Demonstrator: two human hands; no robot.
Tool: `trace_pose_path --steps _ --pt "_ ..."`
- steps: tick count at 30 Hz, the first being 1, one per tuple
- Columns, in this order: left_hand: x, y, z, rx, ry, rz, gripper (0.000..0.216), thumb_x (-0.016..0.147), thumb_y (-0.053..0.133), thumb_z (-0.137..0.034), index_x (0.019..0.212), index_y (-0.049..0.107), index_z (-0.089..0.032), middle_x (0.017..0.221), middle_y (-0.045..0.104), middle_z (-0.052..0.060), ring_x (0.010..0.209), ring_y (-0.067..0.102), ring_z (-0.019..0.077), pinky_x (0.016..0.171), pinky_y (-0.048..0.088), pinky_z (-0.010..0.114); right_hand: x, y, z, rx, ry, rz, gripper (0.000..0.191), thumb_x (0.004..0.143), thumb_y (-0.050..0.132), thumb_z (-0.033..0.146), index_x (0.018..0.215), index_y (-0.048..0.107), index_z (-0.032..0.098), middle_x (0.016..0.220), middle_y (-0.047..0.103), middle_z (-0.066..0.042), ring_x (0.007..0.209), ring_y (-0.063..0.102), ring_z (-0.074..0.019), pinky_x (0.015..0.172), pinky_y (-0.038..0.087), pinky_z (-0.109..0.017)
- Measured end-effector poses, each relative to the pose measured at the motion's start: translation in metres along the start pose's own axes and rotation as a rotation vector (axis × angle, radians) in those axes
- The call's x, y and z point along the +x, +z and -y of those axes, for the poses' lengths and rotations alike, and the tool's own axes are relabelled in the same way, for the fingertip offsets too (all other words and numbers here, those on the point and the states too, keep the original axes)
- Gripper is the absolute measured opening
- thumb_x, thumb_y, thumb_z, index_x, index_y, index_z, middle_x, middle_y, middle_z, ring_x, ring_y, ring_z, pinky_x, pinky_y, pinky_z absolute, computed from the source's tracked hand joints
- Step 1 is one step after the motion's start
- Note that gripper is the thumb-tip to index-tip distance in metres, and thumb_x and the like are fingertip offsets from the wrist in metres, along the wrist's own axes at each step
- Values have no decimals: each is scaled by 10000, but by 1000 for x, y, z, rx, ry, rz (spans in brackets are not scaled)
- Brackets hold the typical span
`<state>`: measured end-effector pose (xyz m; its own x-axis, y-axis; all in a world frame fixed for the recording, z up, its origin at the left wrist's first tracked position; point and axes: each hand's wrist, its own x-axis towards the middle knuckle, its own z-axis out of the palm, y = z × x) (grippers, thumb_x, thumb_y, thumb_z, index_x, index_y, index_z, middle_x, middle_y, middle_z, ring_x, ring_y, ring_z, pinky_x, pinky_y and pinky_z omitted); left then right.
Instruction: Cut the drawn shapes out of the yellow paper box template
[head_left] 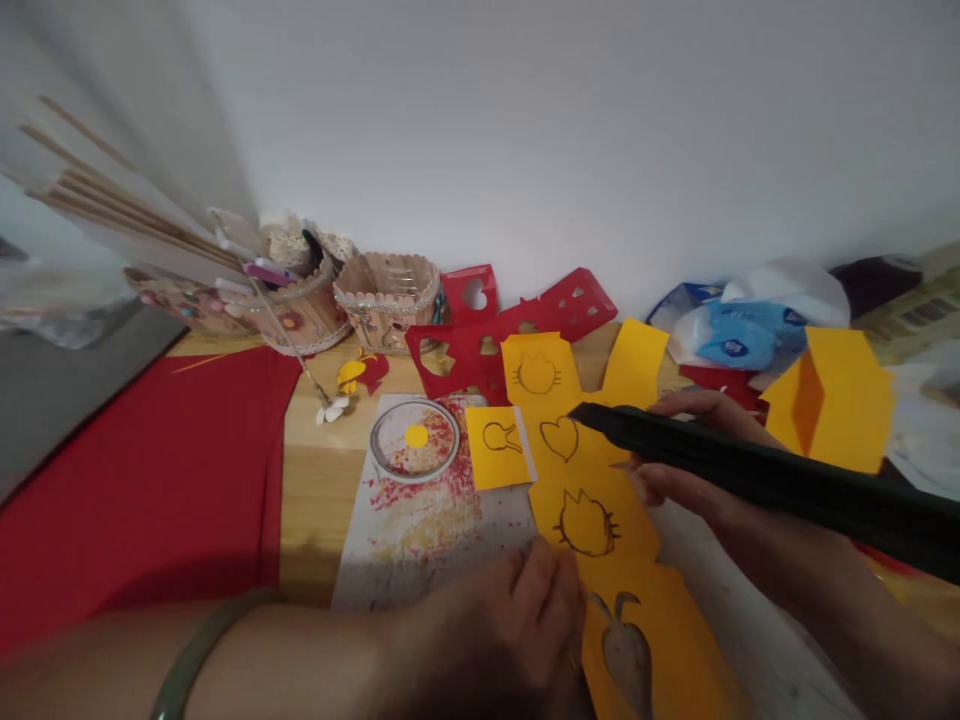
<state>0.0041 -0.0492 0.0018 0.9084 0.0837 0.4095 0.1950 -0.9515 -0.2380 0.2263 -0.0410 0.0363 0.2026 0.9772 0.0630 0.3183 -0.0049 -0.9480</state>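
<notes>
A sheet of yellow card (637, 515) lies at the middle right, with a cat's head (589, 525) and a heart (560, 438) drawn on it in dark line. Nearer me, a long-eared shape (627, 655) is cut out of it. The curled fingers of my left hand (517, 620) press on the card's left edge; the thumb is mostly hidden. My right hand (720, 500) is closed above the card's right side. A long, dark, tapered tool (712, 455) runs across that hand, pointing at the heart. A small pointed tip shows by the fingertips.
Red card with cut holes (495, 345) leans near the wall beside decorated stick baskets (390, 300). A round lid (415, 440) holding a yellow disc sits on a stained white sheet (420, 550). Red cloth or paper (150, 470) covers the left; a blue tissue pack (739, 335) stands at right.
</notes>
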Motion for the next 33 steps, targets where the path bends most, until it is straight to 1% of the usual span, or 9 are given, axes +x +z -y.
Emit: trace_pose_path --steps 3,5,8,13,18,22,25,29,33 --pt "1 2 2 -10 5 -17 317 935 401 -167 1044 691 -101 1039 703 107 882 674 216 697 529 283 -1 0 -3 -25 -75 -80 247 702 737 319 846 543 266 680 632 47 544 594 -110 460 475 -188" --pt "1 4 4 -9 12 -21 312 946 401 -174 1044 689 -104 1032 704 100 875 670 203 713 524 277 -2 1 -6 1 -63 -30 236 750 695 330 932 556 273 627 624 54 481 570 -106 450 482 -202" --pt "0 5 6 -14 22 -5 296 951 408 -173 1038 686 -115 1033 701 92 865 664 187 715 519 270 -1 5 -7 -25 -5 61 302 770 682 365 1031 571 260 689 668 12 558 647 -151 483 538 -240" --pt "-1 5 8 -52 23 1 306 955 405 -195 1027 694 -122 1039 700 80 869 654 193 703 522 273 7 11 -10 -121 -68 40 242 723 718 310 898 555 273 811 690 7 659 675 -157 571 565 -252" --pt "-2 5 9 -83 24 19 280 960 423 -195 1037 684 -127 1089 685 94 896 650 190 721 524 271 4 9 -16 -111 -32 32 211 726 691 320 824 515 257 720 674 20 591 654 -159 534 533 -256" --pt "-1 4 10 -144 -30 6 265 944 430 -178 988 691 -151 1121 670 83 796 644 156 605 517 240 -2 7 -18 -122 -12 96 209 750 646 302 939 559 276 845 686 6 649 665 -161 566 535 -263" --pt "-1 4 11 -181 -63 -11 281 929 413 -154 939 693 -160 1084 680 68 739 636 149 514 491 230 -2 8 -18 -182 -49 123 139 748 626 309 877 592 269 845 685 -3 745 670 -185 617 537 -278" --pt "-2 6 11 -169 -53 37 275 933 409 -147 947 684 -155 1022 686 69 763 632 156 522 489 232 -6 14 -15 -237 -60 176 155 707 632 263 840 553 269 754 673 11 616 636 -169 550 519 -280" --pt "-4 8 10 -141 -8 59 261 946 423 -160 958 683 -144 1005 686 82 841 638 171 608 511 243 -18 22 -19 -302 -80 104 203 702 635 259 853 502 286 679 647 27 559 629 -178 483 505 -280"
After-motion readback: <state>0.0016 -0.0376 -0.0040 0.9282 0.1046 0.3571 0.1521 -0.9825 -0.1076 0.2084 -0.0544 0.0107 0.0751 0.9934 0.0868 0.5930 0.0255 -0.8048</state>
